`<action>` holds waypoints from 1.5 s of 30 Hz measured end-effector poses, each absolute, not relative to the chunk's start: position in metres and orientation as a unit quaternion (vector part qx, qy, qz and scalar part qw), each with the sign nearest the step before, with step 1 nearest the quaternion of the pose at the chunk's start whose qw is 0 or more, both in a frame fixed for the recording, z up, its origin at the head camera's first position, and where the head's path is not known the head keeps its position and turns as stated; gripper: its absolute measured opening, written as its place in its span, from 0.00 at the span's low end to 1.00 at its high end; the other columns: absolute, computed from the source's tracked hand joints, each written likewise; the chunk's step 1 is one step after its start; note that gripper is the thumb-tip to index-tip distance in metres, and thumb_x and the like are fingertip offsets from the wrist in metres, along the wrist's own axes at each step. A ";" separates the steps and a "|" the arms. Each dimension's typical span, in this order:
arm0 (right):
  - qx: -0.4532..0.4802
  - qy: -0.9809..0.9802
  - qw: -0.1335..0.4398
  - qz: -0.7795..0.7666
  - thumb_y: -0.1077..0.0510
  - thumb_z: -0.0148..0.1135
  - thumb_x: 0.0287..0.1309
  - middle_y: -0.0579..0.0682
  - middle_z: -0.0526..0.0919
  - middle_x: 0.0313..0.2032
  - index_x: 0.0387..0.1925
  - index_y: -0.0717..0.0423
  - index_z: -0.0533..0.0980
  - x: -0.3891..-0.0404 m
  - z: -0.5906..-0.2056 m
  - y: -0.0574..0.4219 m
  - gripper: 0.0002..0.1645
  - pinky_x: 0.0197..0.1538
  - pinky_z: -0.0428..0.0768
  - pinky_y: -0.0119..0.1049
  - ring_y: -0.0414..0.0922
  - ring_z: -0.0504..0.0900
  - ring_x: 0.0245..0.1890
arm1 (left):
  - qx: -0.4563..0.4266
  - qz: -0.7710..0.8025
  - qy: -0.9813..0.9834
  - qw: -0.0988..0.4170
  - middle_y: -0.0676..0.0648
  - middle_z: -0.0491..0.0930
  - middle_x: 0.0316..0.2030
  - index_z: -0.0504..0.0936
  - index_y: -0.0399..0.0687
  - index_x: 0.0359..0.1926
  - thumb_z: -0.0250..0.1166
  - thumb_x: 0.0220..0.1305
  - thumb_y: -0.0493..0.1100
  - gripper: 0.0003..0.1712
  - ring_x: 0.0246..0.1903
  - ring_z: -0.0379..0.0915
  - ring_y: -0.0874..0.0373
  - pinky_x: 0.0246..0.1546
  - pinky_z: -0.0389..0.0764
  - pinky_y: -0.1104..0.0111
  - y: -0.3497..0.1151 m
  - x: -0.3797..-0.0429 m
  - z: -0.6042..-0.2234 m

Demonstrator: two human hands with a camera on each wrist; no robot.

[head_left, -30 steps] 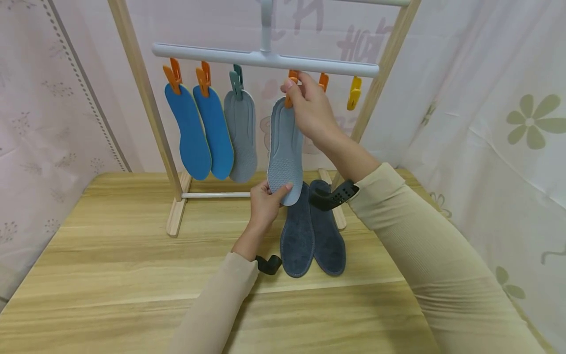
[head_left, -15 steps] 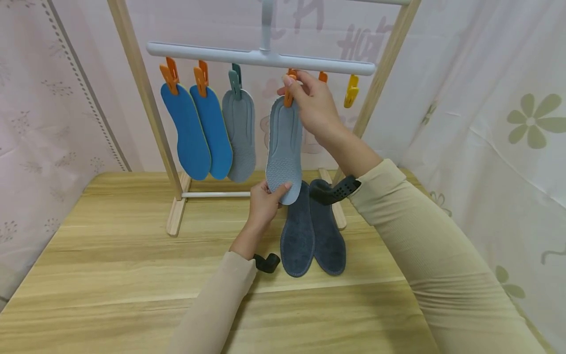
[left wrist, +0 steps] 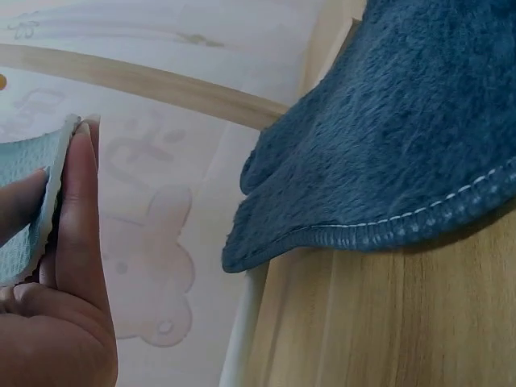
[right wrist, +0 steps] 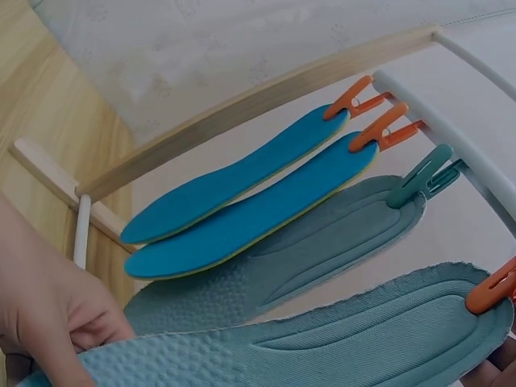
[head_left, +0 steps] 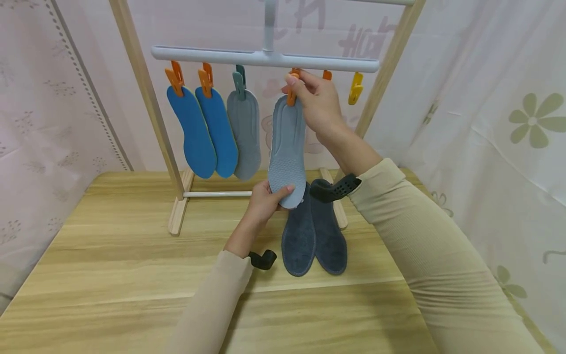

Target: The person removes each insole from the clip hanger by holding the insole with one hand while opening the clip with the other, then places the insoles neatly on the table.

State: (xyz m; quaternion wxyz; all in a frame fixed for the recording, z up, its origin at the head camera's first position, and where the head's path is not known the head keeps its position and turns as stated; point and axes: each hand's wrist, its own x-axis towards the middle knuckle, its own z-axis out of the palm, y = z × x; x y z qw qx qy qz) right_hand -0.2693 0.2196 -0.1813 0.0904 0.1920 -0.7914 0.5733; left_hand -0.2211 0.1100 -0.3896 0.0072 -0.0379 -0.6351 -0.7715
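Note:
My left hand [head_left: 264, 200] pinches the lower end of a light grey insole [head_left: 286, 147] between thumb and fingers; the left wrist view shows the insole's edge in that grip. At its upper end, my right hand [head_left: 322, 102] pinches an orange clip [head_left: 291, 96], whose jaws are on the insole. This clip hangs from a white hanger bar [head_left: 265, 58]. To the left hang a matching grey insole [head_left: 244, 137] on a green clip [head_left: 240, 84] and two blue insoles [head_left: 194, 137] on orange clips. In the right wrist view, the right hand is mostly hidden.
Two dark grey fuzzy insoles [head_left: 299, 243] lie on the wooden table [head_left: 132, 275], below the hands. Further right on the bar are another orange clip [head_left: 327, 75] and a yellow clip [head_left: 355, 89]. A wooden rack [head_left: 152, 108] frames the hanger, with patterned curtains [head_left: 495, 98] around.
The hanger and its hanging insoles sway slightly left, then back right. Both hands keep their hold on the grey insole and the orange clip, with little other movement.

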 end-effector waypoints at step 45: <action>0.132 -0.737 0.033 0.662 0.48 0.61 0.68 0.47 0.84 0.40 0.65 0.50 0.77 -0.269 -0.169 0.216 0.27 0.61 0.82 0.37 0.45 0.86 0.40 | -0.043 -0.751 -0.659 -0.025 0.33 0.83 0.54 0.74 0.38 0.65 0.65 0.70 0.37 0.25 0.44 0.88 0.46 0.42 0.89 0.58 0.093 -0.163 -0.376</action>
